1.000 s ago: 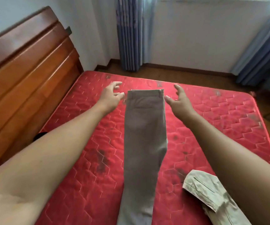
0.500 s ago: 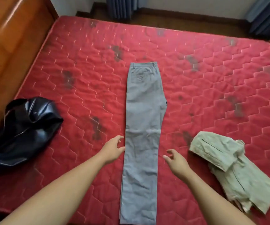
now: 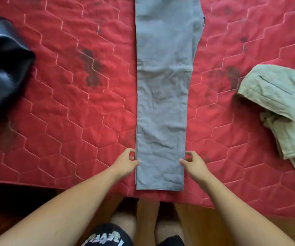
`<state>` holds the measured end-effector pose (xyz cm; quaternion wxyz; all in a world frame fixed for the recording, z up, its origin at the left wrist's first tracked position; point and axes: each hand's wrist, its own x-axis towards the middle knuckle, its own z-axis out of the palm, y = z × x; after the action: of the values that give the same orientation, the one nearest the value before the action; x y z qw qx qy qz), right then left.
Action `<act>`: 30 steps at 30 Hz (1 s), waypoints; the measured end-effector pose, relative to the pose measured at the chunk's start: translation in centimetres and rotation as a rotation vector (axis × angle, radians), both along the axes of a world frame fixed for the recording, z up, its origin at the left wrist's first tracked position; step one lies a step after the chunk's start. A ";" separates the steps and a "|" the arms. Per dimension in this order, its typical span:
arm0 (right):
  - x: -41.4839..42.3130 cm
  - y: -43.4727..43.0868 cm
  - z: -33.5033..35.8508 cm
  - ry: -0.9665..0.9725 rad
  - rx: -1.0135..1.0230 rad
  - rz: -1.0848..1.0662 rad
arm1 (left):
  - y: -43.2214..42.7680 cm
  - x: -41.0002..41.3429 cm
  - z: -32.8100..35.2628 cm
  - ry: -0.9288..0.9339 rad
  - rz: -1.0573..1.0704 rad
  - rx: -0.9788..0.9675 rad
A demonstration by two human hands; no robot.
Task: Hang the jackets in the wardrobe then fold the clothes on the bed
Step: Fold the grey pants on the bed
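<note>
Grey trousers [image 3: 162, 96], folded leg on leg, lie flat and lengthwise down the middle of the red quilted mattress [image 3: 68, 107], hem close to the near edge. My left hand [image 3: 126, 161] sits at the left edge of the legs just above the hem, thumb tip touching the cloth, fingers loosely bent. My right hand [image 3: 193, 161] mirrors it at the right edge, thumb tip on the fabric. Neither hand has cloth gathered between its fingers. The waistband is out of frame at the top.
A crumpled beige garment [image 3: 283, 110] lies on the mattress to the right. A black shiny jacket [image 3: 1, 68] is bunched at the left. The mattress's near edge [image 3: 232, 201] runs just behind my hands, with wooden floor and my feet below.
Both hands drew back from the waistband along the trouser legs down to the hem, and my view tilted down toward the near edge of the bed.
</note>
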<state>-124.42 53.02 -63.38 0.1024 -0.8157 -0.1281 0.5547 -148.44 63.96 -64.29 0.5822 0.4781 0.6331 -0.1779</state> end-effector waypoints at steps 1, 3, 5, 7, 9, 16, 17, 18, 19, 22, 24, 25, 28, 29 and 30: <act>-0.6 -0.3 -0.8 0.015 0.010 -0.047 | -0.9 0.0 -0.7 -0.004 0.047 -0.017; -1.4 -0.9 -2.2 0.001 0.045 -0.134 | -2.5 0.2 -1.7 -0.005 0.144 -0.017; -1.6 -1.5 -3.2 -0.076 0.071 -0.220 | -3.8 0.6 -2.4 0.003 0.262 0.023; -1.3 -1.9 -3.7 -0.052 0.070 -0.339 | -4.8 0.9 -2.7 0.006 0.352 0.045; -1.2 -2.3 -3.8 0.121 0.044 -0.449 | -5.5 0.9 -2.8 0.008 0.338 0.057; -1.1 -3.6 -3.3 0.143 0.173 -0.176 | -6.4 1.2 -1.9 -0.087 0.237 0.038; -1.2 -3.6 -3.2 0.181 0.174 -0.199 | -6.4 1.1 -1.8 -0.105 0.256 0.026; -1.3 -3.6 -3.1 0.225 0.170 -0.221 | -6.4 1.0 -1.7 -0.123 0.289 0.005; -1.4 -3.6 -3.0 0.252 0.165 -0.222 | -6.4 0.8 -1.6 -0.138 0.330 -0.022; -1.7 -3.6 -2.9 0.224 0.190 -0.135 | -6.7 0.0 -1.7 -0.167 0.430 -0.091; -1.8 -3.4 -2.9 0.211 0.221 -0.106 | -6.8 -0.7 -1.9 -0.169 0.461 -0.091; -1.8 -3.4 -3.0 0.203 0.229 -0.094 | -6.8 -1.0 -2.0 -0.161 0.470 -0.080; -1.8 -3.8 -3.1 0.165 0.197 -0.042 | -6.9 -1.6 -2.1 -0.133 0.486 -0.044; -1.6 -4.2 -3.1 0.165 0.181 -0.036 | -6.9 -1.8 -2.1 -0.117 0.475 -0.036; -1.5 -4.7 -3.1 0.172 0.170 -0.036 | -7.0 -2.0 -2.0 -0.099 0.455 -0.031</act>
<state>-125.88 48.33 -66.51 0.1918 -0.7557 -0.1506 0.6079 -150.47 56.97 -66.31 0.6451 0.3221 0.6923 -0.0280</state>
